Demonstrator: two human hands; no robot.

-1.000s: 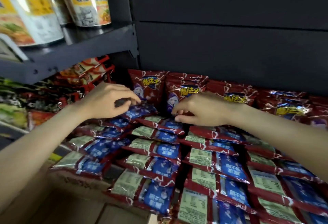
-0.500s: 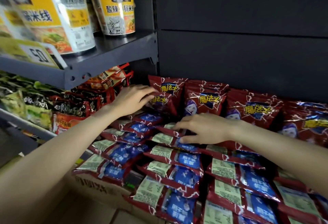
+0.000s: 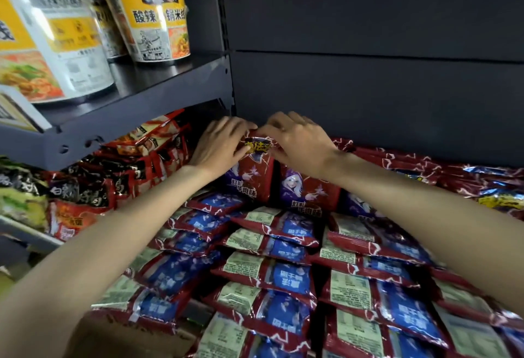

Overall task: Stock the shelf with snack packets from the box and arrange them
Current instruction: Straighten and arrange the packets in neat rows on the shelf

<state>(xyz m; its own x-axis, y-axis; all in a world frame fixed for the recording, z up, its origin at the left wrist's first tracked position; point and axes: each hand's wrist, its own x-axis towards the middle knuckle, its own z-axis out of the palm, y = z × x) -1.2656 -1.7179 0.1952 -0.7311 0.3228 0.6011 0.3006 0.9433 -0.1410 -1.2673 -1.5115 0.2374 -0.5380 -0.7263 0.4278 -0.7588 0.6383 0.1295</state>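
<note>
I note one red snack packet [image 3: 252, 172] standing upright at the back left of the display, against the dark rear panel [image 3: 368, 74] and just beside the shelf upright. Both hands are closed on its top edge: the left hand [image 3: 219, 142] pinches the left corner and the right hand [image 3: 297, 142] the right, fingers curled over the seal. Between the two hands a yellow logo on a blue badge shows; its characters are partly covered and I cannot read them with certainty. Lower on the face I see a pale, white-haired cartoon figure on purple and orange characters that appear to end in 牛肉味. A second upright packet [image 3: 307, 190] of the same design stands touching it on the right. In front, overlapping rows of the same product lie face down [image 3: 272, 275], showing blue panels and pale green printed labels too fine to read. A cardboard box edge [image 3: 119, 338] sits below them at the near left. On the left lower shelf are dark packets [image 3: 82, 190] with white brush characters, blurred. On the upper shelf [image 3: 147, 96] stand noodle tubs [image 3: 154, 23] with yellow bands, one reading 酸辣 and 米线.
</note>
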